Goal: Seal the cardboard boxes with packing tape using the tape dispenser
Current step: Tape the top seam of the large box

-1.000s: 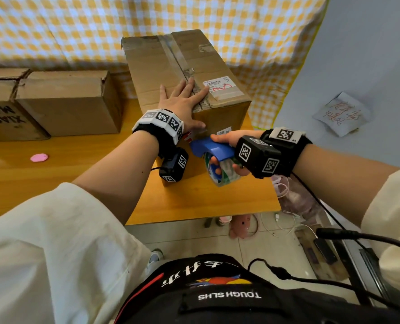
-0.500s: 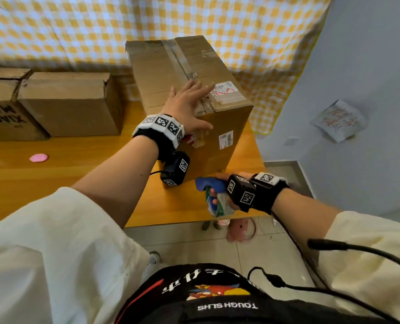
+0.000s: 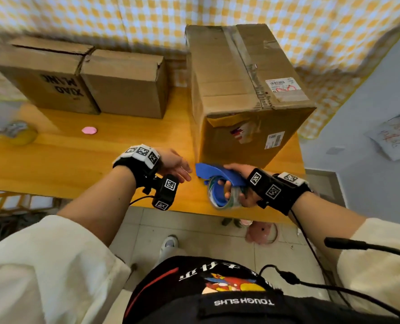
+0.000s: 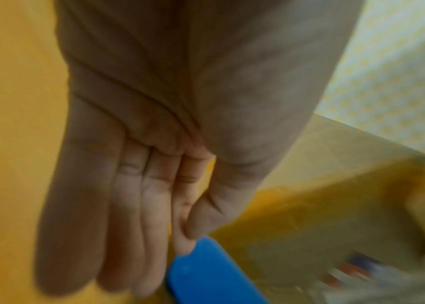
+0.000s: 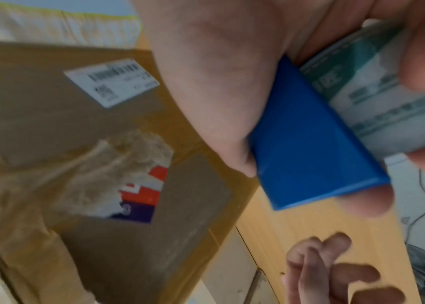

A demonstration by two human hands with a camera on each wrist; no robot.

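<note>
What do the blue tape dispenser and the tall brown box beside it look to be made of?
Blue tape dispenser: probably moulded plastic, with a uniform, smooth, slightly glossy surface. Tall brown box: matte cardboard, creased, its facing paper torn on the front.

Blue tape dispenser (image 3: 220, 175) w/ roll, low beside tall taped box (image 3: 245, 94).

Blue tape dispenser (image 3: 220, 172) at 6 o'clock; brown cardboard box (image 3: 238, 94) at 1 o'clock; orange-yellow table (image 3: 54, 157); pink disc (image 3: 89, 130) at 9 o'clock; yellow-white checked cloth (image 3: 124, 17) at 12 o'clock.
</note>
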